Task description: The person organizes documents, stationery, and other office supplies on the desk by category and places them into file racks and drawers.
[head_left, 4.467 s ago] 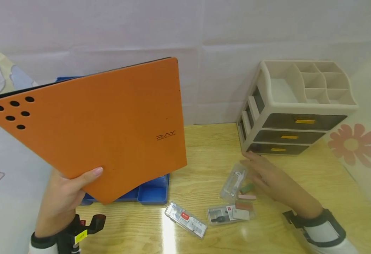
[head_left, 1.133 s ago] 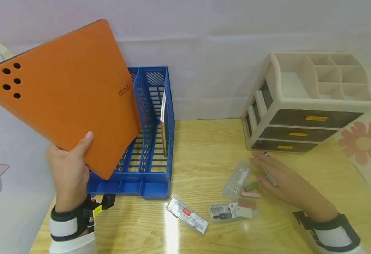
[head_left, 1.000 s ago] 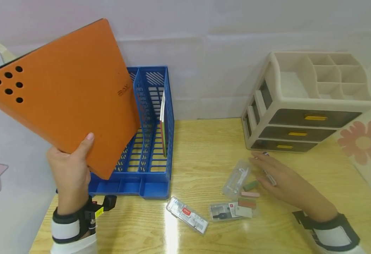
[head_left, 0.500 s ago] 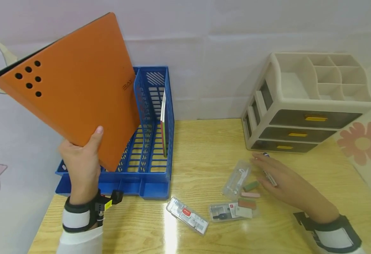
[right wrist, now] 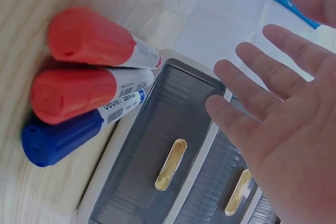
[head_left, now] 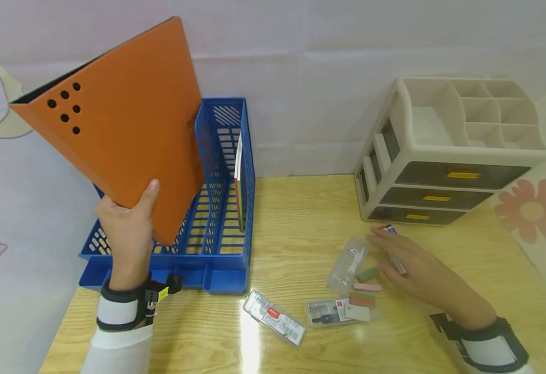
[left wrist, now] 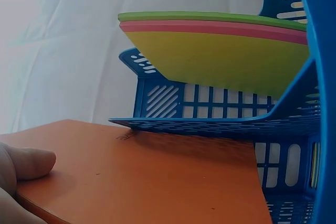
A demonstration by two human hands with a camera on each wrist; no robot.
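My left hand grips an orange folder by its lower edge, thumb on the front cover and the other fingers hidden behind. The folder tilts, its lower right part in among the compartments of a blue file rack. In the left wrist view its cover lies along a blue divider. My right hand hovers low at the right with fingers spread, holding nothing. Near it, the right wrist view has two red-capped markers and a blue-capped marker beside the drawer unit.
Thin books stand in the rack's right compartment. A cream organizer with drawers stands at the back right. Clear plastic boxes, a green eraser-like block and a pink one lie on the wooden table. A wall closes the back.
Over the last second my left hand has moved right and slightly up, carrying the folder with it, more upright over the rack. My right hand has hardly moved.
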